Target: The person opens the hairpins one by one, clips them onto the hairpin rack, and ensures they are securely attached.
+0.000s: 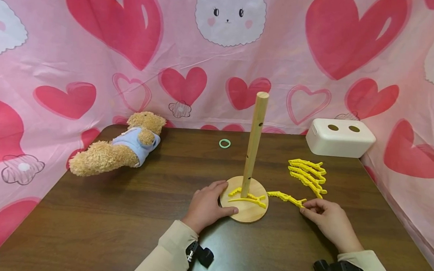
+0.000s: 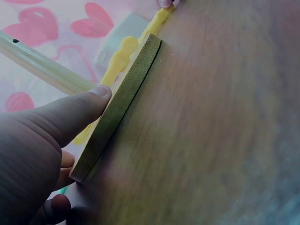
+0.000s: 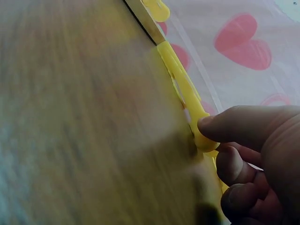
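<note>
A wooden stand has a round base (image 1: pixel 244 217) and a tall post (image 1: pixel 255 142) with small dark holes. My left hand (image 1: pixel 207 204) grips the base's left rim, its thumb laid over the top; the left wrist view shows the base's edge (image 2: pixel 117 112) close up. Two yellow plastic branches (image 1: pixel 257 202) lie on the base at the foot of the post. With thumb and fingers, my right hand (image 1: pixel 331 221) pinches the forked end of another yellow branch (image 1: pixel 285 196), whose far end reaches the base's right edge. This branch (image 3: pixel 183 89) also shows in the right wrist view.
Several more yellow branches (image 1: pixel 307 176) lie in a row behind my right hand. A green ring (image 1: pixel 224 143) lies behind the stand. At the back right stands a white box (image 1: pixel 341 140) with two holes; a teddy bear (image 1: pixel 130 143) lies at the back left.
</note>
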Available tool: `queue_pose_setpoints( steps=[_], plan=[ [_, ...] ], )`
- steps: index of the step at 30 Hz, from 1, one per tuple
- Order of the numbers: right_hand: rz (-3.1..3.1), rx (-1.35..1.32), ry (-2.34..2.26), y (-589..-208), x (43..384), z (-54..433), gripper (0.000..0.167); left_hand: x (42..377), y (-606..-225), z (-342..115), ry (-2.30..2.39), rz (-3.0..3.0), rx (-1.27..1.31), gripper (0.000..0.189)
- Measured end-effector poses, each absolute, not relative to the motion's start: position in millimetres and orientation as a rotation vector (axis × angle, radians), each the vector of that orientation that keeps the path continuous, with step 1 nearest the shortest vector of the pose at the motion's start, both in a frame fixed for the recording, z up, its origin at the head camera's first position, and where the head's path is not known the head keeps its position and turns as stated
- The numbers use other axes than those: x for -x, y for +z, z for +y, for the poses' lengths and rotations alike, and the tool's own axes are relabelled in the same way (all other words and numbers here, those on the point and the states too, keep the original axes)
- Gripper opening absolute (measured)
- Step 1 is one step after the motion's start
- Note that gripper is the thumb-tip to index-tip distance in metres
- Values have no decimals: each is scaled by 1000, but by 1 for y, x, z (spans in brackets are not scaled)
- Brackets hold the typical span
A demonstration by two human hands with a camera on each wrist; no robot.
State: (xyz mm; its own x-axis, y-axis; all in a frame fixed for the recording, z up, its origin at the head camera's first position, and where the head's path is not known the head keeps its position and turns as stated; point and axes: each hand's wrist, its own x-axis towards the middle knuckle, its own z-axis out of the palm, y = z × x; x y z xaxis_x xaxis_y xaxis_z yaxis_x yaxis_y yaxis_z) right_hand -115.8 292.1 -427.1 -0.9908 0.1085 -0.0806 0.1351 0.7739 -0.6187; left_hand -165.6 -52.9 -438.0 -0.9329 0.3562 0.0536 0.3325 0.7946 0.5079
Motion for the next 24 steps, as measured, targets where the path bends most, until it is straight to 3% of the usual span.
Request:
queue_pose_setpoints(
  steps=[8,12,21,24],
  plan=[
    [3161,-74,-1103,-431,112,287,12,166,-438,-53,818,2933,-558,87],
    [3171,-29,-1172,-432,113,285,10,166,-438,-53,821,2935,-562,86],
    [3101,-165,-1223,-428,112,281,30,166,-438,-53,827,2940,-583,84],
    [3142,-124,-1326,-428,111,279,28,166,-438,-53,828,2941,-582,84]
  ],
)
